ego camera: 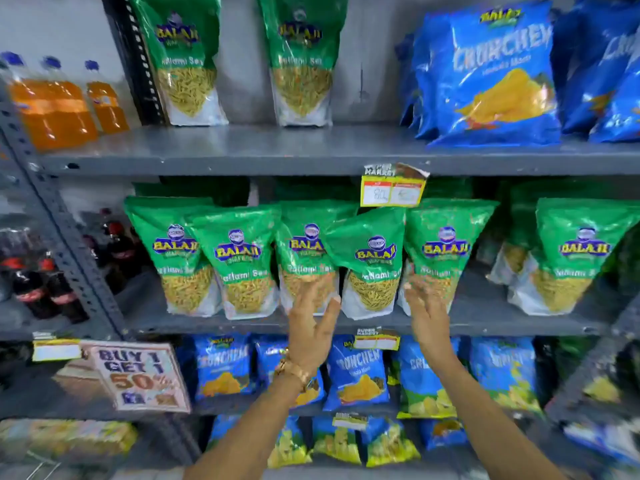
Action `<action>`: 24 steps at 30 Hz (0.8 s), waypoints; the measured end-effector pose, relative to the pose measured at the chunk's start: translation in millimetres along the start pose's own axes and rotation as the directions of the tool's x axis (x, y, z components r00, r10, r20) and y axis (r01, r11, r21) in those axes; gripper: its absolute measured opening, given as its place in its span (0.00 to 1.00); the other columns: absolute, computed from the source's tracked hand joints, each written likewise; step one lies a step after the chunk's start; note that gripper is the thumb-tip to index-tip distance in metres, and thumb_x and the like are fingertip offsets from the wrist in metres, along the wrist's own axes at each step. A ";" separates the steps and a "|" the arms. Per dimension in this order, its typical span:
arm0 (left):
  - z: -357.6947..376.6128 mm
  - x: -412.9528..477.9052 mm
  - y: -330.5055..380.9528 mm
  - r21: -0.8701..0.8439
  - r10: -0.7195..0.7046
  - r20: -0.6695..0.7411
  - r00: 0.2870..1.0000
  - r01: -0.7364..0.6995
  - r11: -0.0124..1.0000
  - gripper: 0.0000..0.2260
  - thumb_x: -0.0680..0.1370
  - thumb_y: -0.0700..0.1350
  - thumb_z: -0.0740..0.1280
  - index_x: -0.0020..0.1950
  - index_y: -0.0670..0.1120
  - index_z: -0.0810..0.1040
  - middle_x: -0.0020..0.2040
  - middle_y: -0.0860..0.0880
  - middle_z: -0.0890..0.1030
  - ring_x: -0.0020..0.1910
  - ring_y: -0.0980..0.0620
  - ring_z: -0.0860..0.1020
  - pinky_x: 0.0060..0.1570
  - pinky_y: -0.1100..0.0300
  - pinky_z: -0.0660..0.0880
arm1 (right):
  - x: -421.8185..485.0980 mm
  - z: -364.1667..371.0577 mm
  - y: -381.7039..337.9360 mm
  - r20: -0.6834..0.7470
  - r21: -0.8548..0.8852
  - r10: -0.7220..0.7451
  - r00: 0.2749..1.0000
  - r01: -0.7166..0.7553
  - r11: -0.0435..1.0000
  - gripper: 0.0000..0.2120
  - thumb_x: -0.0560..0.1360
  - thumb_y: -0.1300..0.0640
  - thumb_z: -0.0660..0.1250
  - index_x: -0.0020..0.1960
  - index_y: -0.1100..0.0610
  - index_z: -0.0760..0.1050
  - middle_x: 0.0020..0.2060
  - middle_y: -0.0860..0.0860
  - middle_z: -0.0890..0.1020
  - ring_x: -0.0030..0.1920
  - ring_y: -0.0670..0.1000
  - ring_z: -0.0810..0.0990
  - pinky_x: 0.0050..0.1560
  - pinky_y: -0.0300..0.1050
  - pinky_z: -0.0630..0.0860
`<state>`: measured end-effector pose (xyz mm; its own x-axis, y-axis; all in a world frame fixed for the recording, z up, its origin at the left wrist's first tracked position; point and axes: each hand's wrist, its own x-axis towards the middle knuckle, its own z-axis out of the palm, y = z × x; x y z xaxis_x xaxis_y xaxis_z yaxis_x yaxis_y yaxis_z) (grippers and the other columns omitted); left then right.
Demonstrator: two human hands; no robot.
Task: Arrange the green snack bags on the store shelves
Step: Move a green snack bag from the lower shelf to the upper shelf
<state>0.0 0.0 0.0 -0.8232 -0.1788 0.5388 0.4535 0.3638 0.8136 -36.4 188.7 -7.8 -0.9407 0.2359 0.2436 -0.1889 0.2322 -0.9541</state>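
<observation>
Several green snack bags stand in a row on the middle grey shelf [485, 322]. One green bag [372, 261] leans left between my two hands. My left hand [313, 322], fingers spread, is at the lower front of the neighbouring green bag [304, 251]. My right hand [427, 311], also spread, rests against the lower part of another green bag [446, 251]. Neither hand grips a bag. Two more green bags [183, 57] [301, 57] stand upright on the top shelf [311, 150].
Blue snack bags [495, 77] fill the top right and the lower shelves [356, 372]. Orange drink bottles [52, 105] and dark cola bottles [31, 285] stand beyond the slanted grey upright [59, 220] at left. A price tag [393, 188] hangs from the top shelf; a discount sign [138, 375] sits lower left.
</observation>
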 end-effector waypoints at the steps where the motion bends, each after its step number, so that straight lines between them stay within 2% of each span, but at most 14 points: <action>1: 8.6 3.3 -10.1 -0.044 -0.095 0.043 0.995 0.097 0.994 0.15 0.77 0.42 0.64 0.64 0.47 0.72 0.60 0.57 0.76 0.61 0.57 0.74 0.62 0.58 0.72 | 6.1 4.5 5.0 0.036 0.016 0.097 0.995 -0.097 0.995 0.13 0.80 0.52 0.62 0.61 0.56 0.75 0.58 0.60 0.78 0.61 0.59 0.76 0.64 0.57 0.70; 3: 24.0 10.2 -25.6 -0.051 -0.189 0.160 0.969 0.199 0.979 0.16 0.77 0.43 0.64 0.65 0.47 0.71 0.58 0.61 0.73 0.63 0.52 0.73 0.57 0.70 0.73 | 17.4 12.6 11.4 0.132 0.079 0.167 0.977 -0.179 0.981 0.09 0.80 0.47 0.61 0.50 0.49 0.77 0.43 0.52 0.78 0.45 0.45 0.79 0.52 0.50 0.74; 4: 31.1 14.5 -31.8 -0.031 -0.239 0.206 0.949 0.250 0.968 0.17 0.77 0.43 0.64 0.65 0.47 0.70 0.59 0.60 0.73 0.64 0.51 0.72 0.55 0.71 0.72 | 23.1 17.8 13.2 0.135 0.097 0.196 0.971 -0.209 0.973 0.10 0.79 0.45 0.61 0.46 0.49 0.76 0.37 0.46 0.74 0.38 0.40 0.74 0.45 0.44 0.71; 6: 47.2 24.6 -42.9 -0.002 -0.277 0.252 0.927 0.287 0.958 0.21 0.76 0.44 0.65 0.68 0.46 0.67 0.65 0.52 0.71 0.66 0.52 0.69 0.60 0.64 0.70 | 36.4 28.3 19.8 0.128 0.140 0.236 0.963 -0.253 0.957 0.11 0.80 0.45 0.59 0.43 0.45 0.74 0.32 0.40 0.69 0.34 0.37 0.68 0.40 0.39 0.66; 8: 59.6 32.5 -48.3 0.014 -0.263 0.236 0.936 0.267 0.964 0.24 0.75 0.43 0.66 0.70 0.45 0.64 0.69 0.48 0.68 0.65 0.57 0.67 0.65 0.59 0.67 | 48.6 37.1 28.1 0.135 0.160 0.265 0.955 -0.285 0.945 0.06 0.80 0.43 0.58 0.54 0.40 0.72 0.31 0.39 0.67 0.34 0.38 0.66 0.39 0.38 0.65; 10: 70.2 40.5 -54.1 0.013 -0.274 0.185 0.944 0.276 0.961 0.27 0.74 0.43 0.67 0.71 0.45 0.61 0.70 0.47 0.66 0.66 0.57 0.66 0.67 0.60 0.64 | 58.2 46.0 35.9 0.125 0.138 0.320 0.939 -0.336 0.932 0.22 0.77 0.38 0.59 0.69 0.44 0.65 0.33 0.40 0.62 0.34 0.39 0.62 0.41 0.38 0.66; 12: 76.8 46.0 -57.9 0.030 -0.321 0.183 0.929 0.321 0.947 0.29 0.74 0.44 0.66 0.73 0.45 0.59 0.71 0.47 0.66 0.66 0.57 0.65 0.63 0.63 0.63 | 62.3 53.1 40.5 0.110 0.106 0.322 0.940 -0.333 0.937 0.33 0.78 0.38 0.58 0.77 0.52 0.57 0.37 0.41 0.67 0.38 0.41 0.67 0.52 0.43 0.69; 13: 79.7 47.7 -60.8 0.027 -0.346 0.192 0.918 0.348 0.937 0.29 0.74 0.45 0.66 0.73 0.45 0.58 0.72 0.48 0.66 0.65 0.58 0.65 0.61 0.64 0.62 | 63.5 55.5 42.9 0.116 0.117 0.311 0.943 -0.324 0.939 0.34 0.78 0.39 0.58 0.78 0.53 0.53 0.46 0.45 0.75 0.47 0.45 0.74 0.60 0.47 0.69; 14: 81.5 48.1 -61.8 0.027 -0.363 0.199 0.910 0.366 0.930 0.30 0.75 0.45 0.66 0.73 0.46 0.58 0.72 0.48 0.65 0.66 0.57 0.65 0.60 0.65 0.61 | 63.1 56.0 43.5 0.111 0.117 0.303 0.947 -0.315 0.942 0.34 0.79 0.40 0.58 0.79 0.53 0.51 0.61 0.49 0.76 0.60 0.49 0.74 0.66 0.49 0.66; 15: 83.0 47.1 -62.9 0.024 -0.364 0.199 0.910 0.367 0.930 0.30 0.75 0.45 0.66 0.73 0.46 0.57 0.73 0.48 0.65 0.68 0.56 0.64 0.62 0.64 0.61 | 62.9 56.2 44.3 0.093 0.118 0.282 0.955 -0.292 0.949 0.33 0.79 0.41 0.58 0.79 0.52 0.51 0.71 0.49 0.70 0.68 0.47 0.68 0.69 0.48 0.63; 16: 84.1 46.3 -63.5 0.023 -0.353 0.199 0.914 0.356 0.934 0.30 0.75 0.45 0.66 0.74 0.47 0.57 0.74 0.48 0.63 0.71 0.53 0.63 0.64 0.63 0.60 | 62.3 56.3 42.7 0.078 0.110 0.260 0.962 -0.268 0.957 0.32 0.80 0.42 0.59 0.78 0.52 0.53 0.73 0.44 0.67 0.68 0.44 0.65 0.68 0.45 0.62; 18: 84.7 46.3 -64.1 0.045 -0.311 0.190 0.931 0.308 0.950 0.33 0.73 0.44 0.68 0.74 0.46 0.56 0.74 0.47 0.61 0.73 0.50 0.60 0.70 0.57 0.60 | 60.3 54.4 39.9 0.070 0.106 0.206 0.976 -0.212 0.971 0.31 0.79 0.44 0.60 0.78 0.51 0.54 0.64 0.30 0.68 0.63 0.40 0.65 0.63 0.41 0.62; 20: 84.6 46.3 -62.9 0.079 -0.259 0.191 0.947 0.248 0.966 0.36 0.71 0.43 0.71 0.74 0.45 0.56 0.74 0.45 0.61 0.73 0.48 0.59 0.72 0.51 0.60 | 54.7 49.7 40.9 0.086 0.093 0.170 0.982 -0.178 0.980 0.32 0.79 0.43 0.61 0.78 0.50 0.54 0.57 0.23 0.66 0.60 0.35 0.68 0.61 0.39 0.63; 24: 79.8 40.2 -58.0 0.127 -0.200 0.183 0.963 0.179 0.976 0.40 0.67 0.44 0.74 0.73 0.45 0.56 0.70 0.45 0.66 0.70 0.47 0.63 0.68 0.48 0.65 | 45.1 40.2 38.7 0.125 0.147 0.149 0.981 -0.167 0.975 0.28 0.77 0.43 0.63 0.75 0.46 0.61 0.65 0.35 0.76 0.67 0.43 0.73 0.62 0.37 0.67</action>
<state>-86.7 44.6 -43.0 -0.9455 -0.0777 0.3162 0.2523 0.4388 0.8624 -97.5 170.4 -40.7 -0.9862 0.1475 0.0752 -0.0688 0.0482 -0.9965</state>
